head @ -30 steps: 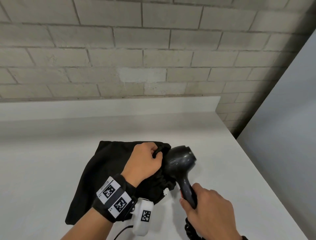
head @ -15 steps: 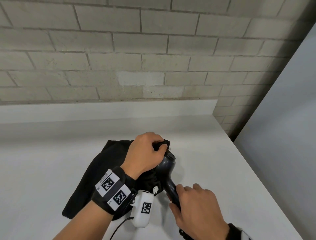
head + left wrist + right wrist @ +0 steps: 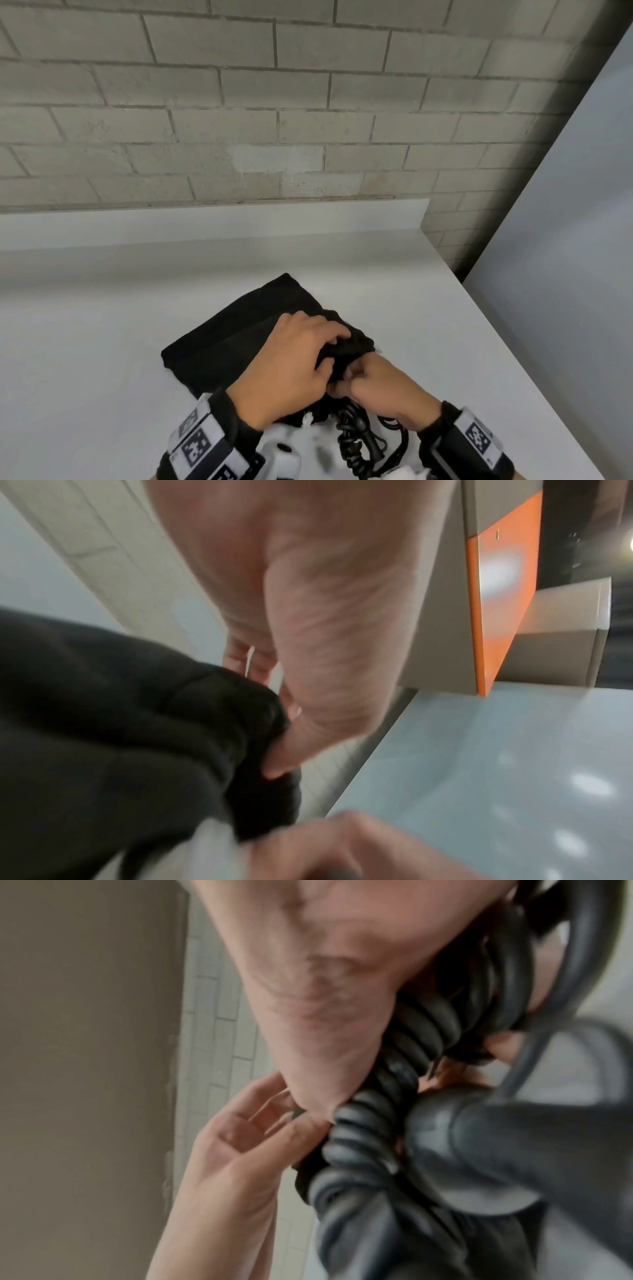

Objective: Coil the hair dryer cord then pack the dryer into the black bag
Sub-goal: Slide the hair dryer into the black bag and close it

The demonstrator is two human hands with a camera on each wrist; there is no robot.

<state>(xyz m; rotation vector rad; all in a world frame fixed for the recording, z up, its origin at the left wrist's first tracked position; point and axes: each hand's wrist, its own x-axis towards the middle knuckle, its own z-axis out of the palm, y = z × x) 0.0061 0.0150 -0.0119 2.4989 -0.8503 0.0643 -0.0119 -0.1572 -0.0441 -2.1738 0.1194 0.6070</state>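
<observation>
The black bag (image 3: pixel 239 329) lies on the white counter (image 3: pixel 102 342). My left hand (image 3: pixel 334 346) grips the gathered mouth of the bag; the left wrist view shows the thumb pinching the black fabric (image 3: pixel 120 737). My right hand (image 3: pixel 346 380) is a fist at the bag's mouth, touching the left hand. Its fingers curl round the black coiled cord (image 3: pixel 369 1131). The rest of the cord (image 3: pixel 352 442) trails out on the counter between my wrists. The dryer's body is hidden inside the bag.
A brick wall (image 3: pixel 308 120) and a low white ledge (image 3: pixel 205 219) stand behind the counter. The counter's right edge (image 3: pixel 513 349) runs diagonally beside a grey panel (image 3: pixel 565 274). An orange and grey cabinet (image 3: pixel 496 588) shows in the left wrist view.
The dryer's head and handle have gone into the bag and out of sight. My right hand moved up to the bag's mouth. The bag turned and flattened on the counter.
</observation>
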